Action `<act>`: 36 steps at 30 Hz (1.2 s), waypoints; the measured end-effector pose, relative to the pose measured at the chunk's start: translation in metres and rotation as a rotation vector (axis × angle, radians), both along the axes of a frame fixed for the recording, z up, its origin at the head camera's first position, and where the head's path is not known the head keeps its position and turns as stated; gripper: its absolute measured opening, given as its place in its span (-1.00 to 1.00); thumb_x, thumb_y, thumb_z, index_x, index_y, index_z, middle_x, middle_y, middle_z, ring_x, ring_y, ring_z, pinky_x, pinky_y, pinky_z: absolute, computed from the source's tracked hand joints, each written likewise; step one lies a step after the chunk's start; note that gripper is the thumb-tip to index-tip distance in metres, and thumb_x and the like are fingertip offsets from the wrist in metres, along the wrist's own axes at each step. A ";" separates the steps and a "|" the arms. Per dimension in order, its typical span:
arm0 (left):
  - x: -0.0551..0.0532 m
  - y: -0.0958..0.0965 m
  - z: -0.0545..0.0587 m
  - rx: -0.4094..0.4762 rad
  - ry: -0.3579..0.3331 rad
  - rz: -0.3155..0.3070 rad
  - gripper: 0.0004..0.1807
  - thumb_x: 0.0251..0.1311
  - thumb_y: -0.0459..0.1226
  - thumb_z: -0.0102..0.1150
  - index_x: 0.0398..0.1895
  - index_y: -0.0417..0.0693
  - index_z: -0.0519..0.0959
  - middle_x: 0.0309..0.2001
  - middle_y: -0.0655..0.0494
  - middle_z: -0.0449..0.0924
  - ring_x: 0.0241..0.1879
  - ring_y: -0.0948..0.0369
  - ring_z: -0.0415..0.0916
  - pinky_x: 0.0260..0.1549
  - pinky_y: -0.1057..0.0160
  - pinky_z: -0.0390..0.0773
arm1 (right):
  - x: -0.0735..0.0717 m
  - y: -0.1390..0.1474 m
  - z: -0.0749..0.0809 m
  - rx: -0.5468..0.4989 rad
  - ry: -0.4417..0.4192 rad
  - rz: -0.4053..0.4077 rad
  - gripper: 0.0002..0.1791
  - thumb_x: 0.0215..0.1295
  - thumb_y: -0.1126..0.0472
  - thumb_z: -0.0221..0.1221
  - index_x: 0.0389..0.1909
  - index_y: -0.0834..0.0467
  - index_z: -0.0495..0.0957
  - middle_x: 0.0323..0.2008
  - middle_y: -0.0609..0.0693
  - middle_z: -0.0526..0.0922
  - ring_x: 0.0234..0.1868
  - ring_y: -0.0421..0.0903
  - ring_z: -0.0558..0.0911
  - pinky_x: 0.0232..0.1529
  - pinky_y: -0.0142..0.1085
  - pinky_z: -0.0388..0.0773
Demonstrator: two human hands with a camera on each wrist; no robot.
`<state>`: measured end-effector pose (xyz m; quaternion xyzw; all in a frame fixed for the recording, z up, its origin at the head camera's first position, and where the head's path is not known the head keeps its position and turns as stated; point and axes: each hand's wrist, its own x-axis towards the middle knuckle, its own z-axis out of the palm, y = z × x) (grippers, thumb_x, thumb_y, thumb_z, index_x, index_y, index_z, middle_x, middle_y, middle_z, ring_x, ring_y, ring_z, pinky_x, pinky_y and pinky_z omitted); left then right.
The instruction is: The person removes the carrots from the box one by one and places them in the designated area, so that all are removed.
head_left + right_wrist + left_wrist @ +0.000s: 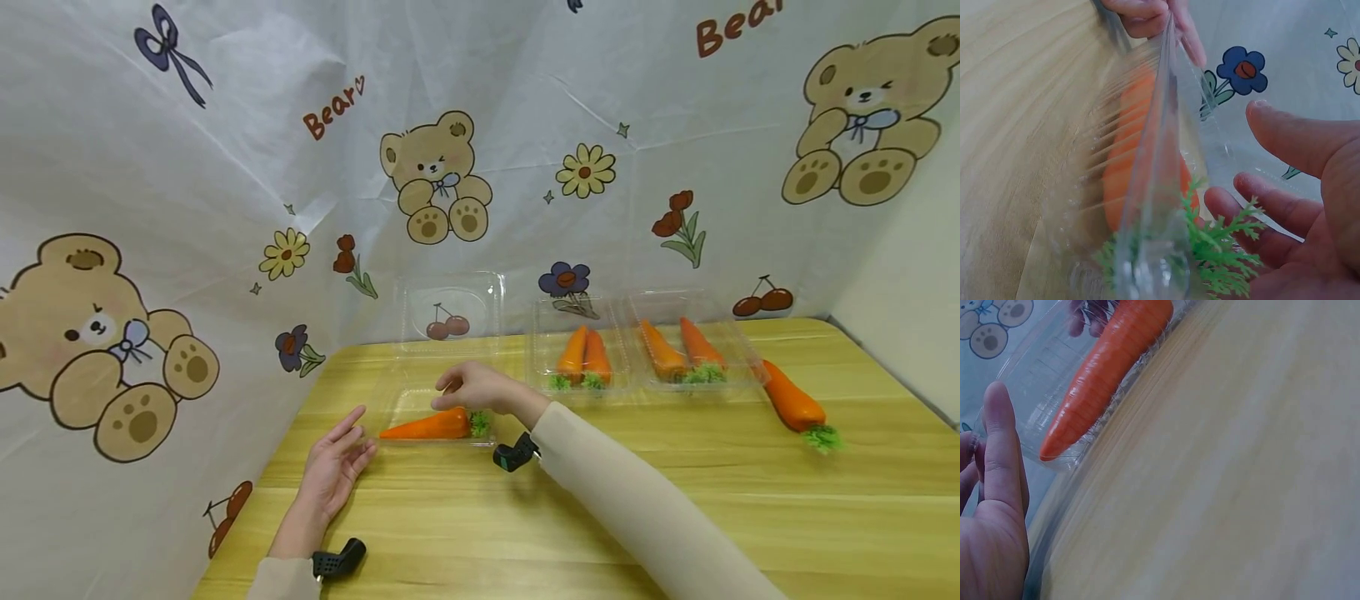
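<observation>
A clear plastic box lies with its hinged lid raised behind it. Inside, along the front wall, is an orange carrot, its tip to the left and its green leafy top to the right. My left hand is at the box's left edge, fingers extended; whether they touch it I cannot tell. Over the box's right part hovers my right hand, fingers loosely bent with nothing between them. In the right wrist view its thumb and fingers are spread apart beside the leaves.
Two closed clear boxes, the middle one and the right one, stand at the back, each with two carrots. One loose carrot lies right of them on the wooden table. A bear-printed sheet hangs behind.
</observation>
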<state>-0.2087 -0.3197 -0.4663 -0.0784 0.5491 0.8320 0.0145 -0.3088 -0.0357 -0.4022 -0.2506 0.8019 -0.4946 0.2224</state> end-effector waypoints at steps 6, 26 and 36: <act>-0.001 0.002 0.000 0.008 0.021 -0.021 -0.33 0.56 -0.32 0.03 0.64 -0.13 0.09 -0.22 0.17 0.50 -0.30 0.26 0.66 -0.14 0.38 0.77 | -0.009 -0.003 -0.005 0.021 -0.064 0.028 -0.44 0.27 0.10 0.44 0.20 0.29 0.59 0.00 0.06 0.66 -0.10 -0.06 0.62 -0.13 -0.31 0.66; 0.000 0.002 0.002 -0.002 0.063 -0.038 -0.33 0.55 -0.32 0.05 0.63 -0.17 0.11 -0.21 0.18 0.57 -0.29 0.27 0.67 -0.12 0.37 0.77 | -0.012 -0.015 -0.005 0.127 -0.079 0.036 -0.55 0.21 0.18 0.49 0.05 0.28 0.64 -0.10 0.05 0.63 -0.20 -0.09 0.56 -0.23 -0.39 0.58; 0.002 0.001 0.000 0.013 0.079 -0.051 -0.51 0.55 -0.35 0.03 0.49 0.04 0.43 -0.21 0.18 0.57 -0.28 0.27 0.67 -0.13 0.39 0.77 | -0.009 -0.018 -0.009 0.165 -0.074 0.032 -0.55 0.15 0.21 0.52 0.03 0.25 0.66 -0.16 0.03 0.65 -0.24 -0.09 0.57 -0.23 -0.37 0.59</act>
